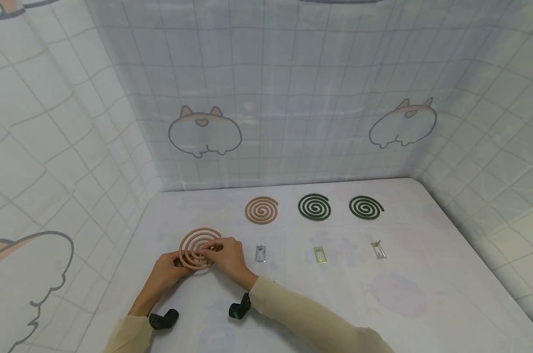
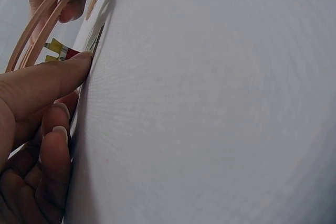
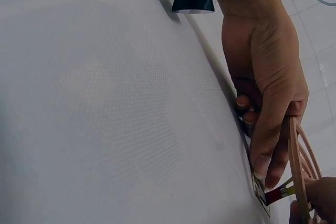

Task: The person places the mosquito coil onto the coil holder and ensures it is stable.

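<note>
At the left of the table, both hands work on a tan mosquito coil [image 1: 188,240], a flat spiral raised slightly and tilted. My left hand [image 1: 167,272] lies partly under the coil; its fingertip [image 2: 79,64] touches a small metal stand [image 3: 260,195] with a red and yellow upright prong [image 2: 63,51]. That prong meets the coil's underside. With thumb and fingers my right hand [image 1: 229,255] pinches at the coil's centre, its fingertips [image 3: 261,169] close to the stand. The exact contact at the centre is partly hidden by fingers and rings.
Along the back lie another tan coil [image 1: 261,211] and two green coils [image 1: 314,207] [image 1: 366,208]. In front of them stand a silver metal stand [image 1: 260,254], a gold one [image 1: 320,255] and another silver one [image 1: 378,250]. Grid-patterned curtains [image 1: 293,98] enclose the white table [image 1: 337,304].
</note>
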Motion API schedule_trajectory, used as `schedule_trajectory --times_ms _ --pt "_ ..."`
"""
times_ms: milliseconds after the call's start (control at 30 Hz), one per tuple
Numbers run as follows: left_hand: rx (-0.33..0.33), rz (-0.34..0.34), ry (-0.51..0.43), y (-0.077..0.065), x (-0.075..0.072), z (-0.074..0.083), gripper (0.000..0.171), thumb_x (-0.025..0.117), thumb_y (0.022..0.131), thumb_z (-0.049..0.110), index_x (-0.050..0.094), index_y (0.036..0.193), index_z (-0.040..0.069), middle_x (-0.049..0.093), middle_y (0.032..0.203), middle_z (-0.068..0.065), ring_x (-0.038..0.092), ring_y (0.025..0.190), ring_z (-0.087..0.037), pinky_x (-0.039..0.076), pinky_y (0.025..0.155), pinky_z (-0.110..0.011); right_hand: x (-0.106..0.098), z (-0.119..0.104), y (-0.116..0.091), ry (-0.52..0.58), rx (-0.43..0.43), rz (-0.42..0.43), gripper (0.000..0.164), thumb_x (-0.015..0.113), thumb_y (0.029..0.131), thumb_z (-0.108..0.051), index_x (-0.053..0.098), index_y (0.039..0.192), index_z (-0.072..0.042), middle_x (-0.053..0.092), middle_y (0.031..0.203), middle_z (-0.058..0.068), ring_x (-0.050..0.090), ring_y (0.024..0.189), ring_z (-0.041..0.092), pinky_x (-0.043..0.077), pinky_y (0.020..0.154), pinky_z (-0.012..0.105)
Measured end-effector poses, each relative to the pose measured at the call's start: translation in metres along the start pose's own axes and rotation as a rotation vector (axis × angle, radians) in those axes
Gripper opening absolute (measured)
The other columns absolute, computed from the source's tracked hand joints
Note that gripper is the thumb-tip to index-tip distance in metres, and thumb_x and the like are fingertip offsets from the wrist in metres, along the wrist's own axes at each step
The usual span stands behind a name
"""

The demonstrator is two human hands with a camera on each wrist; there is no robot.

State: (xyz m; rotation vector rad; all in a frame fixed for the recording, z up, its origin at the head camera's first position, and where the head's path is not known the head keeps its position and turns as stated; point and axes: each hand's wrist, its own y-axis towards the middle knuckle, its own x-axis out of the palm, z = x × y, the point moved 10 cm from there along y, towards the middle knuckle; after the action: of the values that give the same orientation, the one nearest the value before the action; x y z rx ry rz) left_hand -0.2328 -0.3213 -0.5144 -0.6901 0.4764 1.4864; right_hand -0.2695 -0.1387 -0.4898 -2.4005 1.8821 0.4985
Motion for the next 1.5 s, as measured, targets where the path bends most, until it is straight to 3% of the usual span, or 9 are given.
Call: schedule_trajectory --times_ms 400,700,1500 --pt "0.0 0.004 0.002 0.0001 -0.0005 -0.0003 0.032 0.084 0.083 0.01 0.072 0.11 -0.001 0.063 0.079 -0.003 0.053 0.073 -0.019 0.042 0.06 -0.03 -0.0007 0.0009 -0.0031 -0.032 0.048 0.055 0.013 0.085 0.086 -0.035 0.084 0.091 -0.023 0.064 0.065 -0.014 0.047 0.056 0.0 0.035 0.05 0.019" --pt "-0.008 0.008 0.018 -0.0005 -0.0005 0.0002 0.029 0.081 0.082 0.007 0.071 0.107 -0.002 0.059 0.076 -0.002 0.051 0.071 -0.019 0.043 0.06 -0.031 -0.0002 -0.0038 -0.0065 -0.035 0.025 0.053 0.006 0.083 0.088 -0.025 0.084 0.092 -0.021 0.063 0.066 -0.016 0.049 0.057 -0.001 0.037 0.051 0.018" --pt "0.012 0.024 0.027 -0.0014 -0.0021 0.0037 0.027 0.082 0.083 0.007 0.071 0.105 -0.002 0.065 0.08 -0.004 0.053 0.073 -0.019 0.044 0.062 -0.031 -0.0001 -0.0054 -0.0051 -0.042 0.033 0.066 0.007 0.083 0.089 -0.028 0.084 0.092 -0.021 0.063 0.066 -0.014 0.046 0.057 0.0 0.034 0.051 0.019"
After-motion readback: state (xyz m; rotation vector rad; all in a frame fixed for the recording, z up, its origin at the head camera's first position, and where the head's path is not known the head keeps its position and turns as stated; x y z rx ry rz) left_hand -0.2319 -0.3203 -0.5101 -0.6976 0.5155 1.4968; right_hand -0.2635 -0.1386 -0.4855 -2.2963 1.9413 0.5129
